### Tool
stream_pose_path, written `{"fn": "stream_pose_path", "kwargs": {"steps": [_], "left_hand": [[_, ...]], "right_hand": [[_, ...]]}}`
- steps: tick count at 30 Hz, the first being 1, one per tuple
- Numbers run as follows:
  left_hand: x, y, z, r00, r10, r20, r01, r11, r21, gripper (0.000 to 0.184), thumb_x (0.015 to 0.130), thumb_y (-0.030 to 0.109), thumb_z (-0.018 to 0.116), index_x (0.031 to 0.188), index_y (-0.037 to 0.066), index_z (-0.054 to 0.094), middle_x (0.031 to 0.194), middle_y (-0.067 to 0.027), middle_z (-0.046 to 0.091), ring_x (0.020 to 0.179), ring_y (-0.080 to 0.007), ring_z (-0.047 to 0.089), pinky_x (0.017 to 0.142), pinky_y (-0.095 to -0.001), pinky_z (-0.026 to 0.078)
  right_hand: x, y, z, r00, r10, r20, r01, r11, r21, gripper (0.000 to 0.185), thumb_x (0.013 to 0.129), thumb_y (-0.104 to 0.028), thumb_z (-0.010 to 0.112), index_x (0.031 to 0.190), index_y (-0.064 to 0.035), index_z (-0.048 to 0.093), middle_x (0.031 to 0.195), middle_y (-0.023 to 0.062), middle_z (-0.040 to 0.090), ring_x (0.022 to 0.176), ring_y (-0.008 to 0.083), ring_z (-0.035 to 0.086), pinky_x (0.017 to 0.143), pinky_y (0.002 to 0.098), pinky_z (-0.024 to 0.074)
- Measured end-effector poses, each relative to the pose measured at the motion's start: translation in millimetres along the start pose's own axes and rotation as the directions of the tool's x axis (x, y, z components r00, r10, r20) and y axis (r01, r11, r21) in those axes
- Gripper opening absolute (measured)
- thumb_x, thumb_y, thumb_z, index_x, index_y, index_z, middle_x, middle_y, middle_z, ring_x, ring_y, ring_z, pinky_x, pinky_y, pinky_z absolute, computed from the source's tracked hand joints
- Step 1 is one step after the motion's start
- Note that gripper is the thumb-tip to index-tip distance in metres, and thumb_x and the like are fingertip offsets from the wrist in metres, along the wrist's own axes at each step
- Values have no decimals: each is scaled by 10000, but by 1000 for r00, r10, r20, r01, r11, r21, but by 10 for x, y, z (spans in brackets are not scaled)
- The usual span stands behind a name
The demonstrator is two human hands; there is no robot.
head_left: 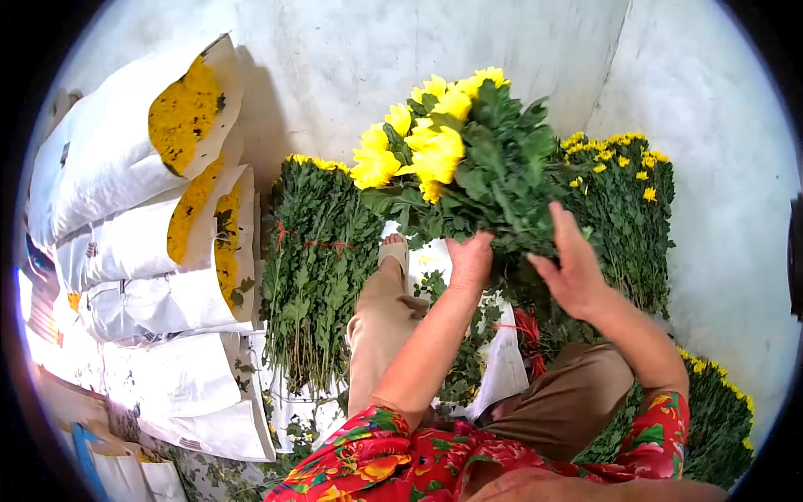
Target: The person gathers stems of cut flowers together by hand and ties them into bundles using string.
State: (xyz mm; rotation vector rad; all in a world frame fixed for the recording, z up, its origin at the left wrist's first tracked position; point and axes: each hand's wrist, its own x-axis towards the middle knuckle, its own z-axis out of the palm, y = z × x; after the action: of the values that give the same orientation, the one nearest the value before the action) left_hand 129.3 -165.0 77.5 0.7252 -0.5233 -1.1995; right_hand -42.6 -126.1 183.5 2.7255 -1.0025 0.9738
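A bunch of yellow chrysanthemums (pixel 435 155) with dense green leaves is held up in front of me, its blooms tilted to the upper left. My left hand (pixel 471 258) is closed round the lower part of the bunch, with the fingers partly hidden by leaves. On the other side, my right hand (pixel 575 269) is open, thumb and fingers apart, close beside the foliage; whether it touches the leaves I cannot tell. Below the hands, between my knees, lies a bundle of red ties (pixel 529 335) next to a white sheet (pixel 504 364) with loose leaves.
To the left rises a stack of white wrapped packs (pixel 134 151) with yellow blooms at their ends. A tied pile of chrysanthemums (pixel 318 268) lies left of my leg. More stand along the right: one pile (pixel 631 226) by the wall (pixel 711 167), another (pixel 715 418) nearer me.
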Motion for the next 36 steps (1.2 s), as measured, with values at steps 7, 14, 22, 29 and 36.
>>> {"fn": "stream_pose_path", "kwargs": {"steps": [7,14,22,29,36], "left_hand": [[-313,161,-357,860,179,478,-509,227,831,509,829,115,542,1336,76,545,1417,-166,492,1348,-327,417,1109,-527,299],[-367,276,-241,594,209,777,-675,654,340,484,920,192,611,1364,48,483,1414,-115,488,1296,-255,454,1107,-402,340],[-475,680,530,539,146,829,-687,646,332,529,746,153,698,1238,45,535,1262,-150,541,1168,-317,513,969,-437,425],[-1391,1446,1739,180,199,963,-942,-246,227,550,503,259,801,951,21,588,874,-143,626,885,-331,614,784,-468,482],[-1675,929,1696,384,-226,895,-876,-396,276,375,689,337,709,915,38,721,945,-98,694,890,-299,655,725,-488,471]], "right_hand": [[-6,-436,-57,997,-57,59,54,997,59,624,900,-188,588,1346,154,319,1268,399,409,1152,566,424,1016,520,362],[-200,-336,-32,992,-75,102,70,996,52,471,801,-73,592,1231,89,491,1279,291,499,1206,488,450,1043,538,349],[-504,-226,-57,995,-94,42,93,996,17,437,822,-80,567,1238,52,533,1248,242,550,1181,409,504,1027,495,378],[-774,-632,132,1000,-23,-1,23,989,149,433,861,-120,555,1258,47,521,1250,230,550,1166,381,518,1019,470,386],[-1260,-808,393,984,165,60,-175,928,328,432,899,-161,543,1278,42,508,1252,217,550,1152,354,532,1010,445,394]]}}
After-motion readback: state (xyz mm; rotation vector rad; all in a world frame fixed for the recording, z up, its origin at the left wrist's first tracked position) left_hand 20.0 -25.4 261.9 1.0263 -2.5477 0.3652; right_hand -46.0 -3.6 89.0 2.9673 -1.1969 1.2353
